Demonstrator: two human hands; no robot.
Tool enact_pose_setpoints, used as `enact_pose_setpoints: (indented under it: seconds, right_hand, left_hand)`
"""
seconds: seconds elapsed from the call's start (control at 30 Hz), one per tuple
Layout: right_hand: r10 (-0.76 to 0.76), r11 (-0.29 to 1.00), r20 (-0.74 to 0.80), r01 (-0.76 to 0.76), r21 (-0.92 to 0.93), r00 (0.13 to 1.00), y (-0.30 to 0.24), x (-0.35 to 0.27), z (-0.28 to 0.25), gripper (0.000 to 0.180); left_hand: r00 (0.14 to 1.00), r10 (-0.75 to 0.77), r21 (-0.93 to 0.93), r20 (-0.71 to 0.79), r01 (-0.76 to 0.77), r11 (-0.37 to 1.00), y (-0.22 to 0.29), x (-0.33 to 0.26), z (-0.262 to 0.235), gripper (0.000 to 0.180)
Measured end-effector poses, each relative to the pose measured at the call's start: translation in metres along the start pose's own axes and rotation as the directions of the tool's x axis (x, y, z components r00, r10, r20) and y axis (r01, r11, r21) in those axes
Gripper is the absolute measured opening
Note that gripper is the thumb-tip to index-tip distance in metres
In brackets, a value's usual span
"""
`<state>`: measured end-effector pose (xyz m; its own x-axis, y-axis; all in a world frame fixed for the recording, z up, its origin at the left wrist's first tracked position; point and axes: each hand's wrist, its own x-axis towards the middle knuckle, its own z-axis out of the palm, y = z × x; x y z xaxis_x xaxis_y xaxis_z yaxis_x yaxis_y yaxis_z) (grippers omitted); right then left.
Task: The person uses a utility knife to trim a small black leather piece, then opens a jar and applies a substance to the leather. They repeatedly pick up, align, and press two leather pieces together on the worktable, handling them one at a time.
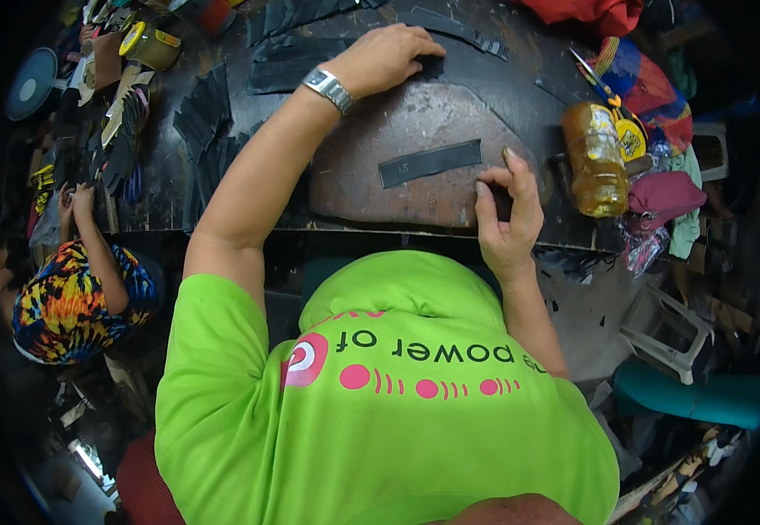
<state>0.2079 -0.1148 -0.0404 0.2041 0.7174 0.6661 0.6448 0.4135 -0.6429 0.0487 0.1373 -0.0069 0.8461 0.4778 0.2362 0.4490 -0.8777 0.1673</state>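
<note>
A dark flat strip (430, 164) with faint light marks lies slantwise on a worn brown board (362, 188) in front of me. My left hand (387, 58), with a metal watch on its wrist, reaches to the board's far edge. Its fingers bend round a black strip (433, 66), mostly hidden under them. My right hand (513, 208) hovers at the board's right side, beside the marked strip but apart from it. Its thumb and forefinger come together in a pinch; what they hold, if anything, is too small to make out.
Black strips (205, 114) lie in piles on the dark table (159, 197). To the right stand an amber-coloured jar (594, 162), scissors (605, 87) and a yellow tape measure (631, 138). At left another person in a multicoloured shirt (73, 302) works. A plastic stool (667, 331) stands lower right.
</note>
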Motion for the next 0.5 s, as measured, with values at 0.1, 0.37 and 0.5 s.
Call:
enact_pose_setpoints:
  seconds: [0.1, 0.37, 0.5]
  right_hand:
    - [0.003, 1.0, 0.001, -0.003, 0.019, 1.0, 0.002, -0.001, 0.0, 0.061]
    - [0.026, 0.999, -0.004, -0.025, 0.034, 1.0, 0.003, -0.001, 0.001, 0.061]
    - [0.038, 0.999, 0.009, -0.038, 0.039, 0.999, 0.003, -0.002, 0.001, 0.062]
  left_hand:
    - [0.998, 0.011, 0.025, -0.062, -0.009, 1.0, -0.002, 0.004, 0.007, 0.035]
    - [0.968, -0.136, -0.315, -0.213, 0.064, 0.947, 0.042, -0.031, -0.041, 0.014]
    - [0.975, -0.11, -0.272, -0.191, 0.055, 0.961, 0.064, -0.083, -0.051, 0.028]
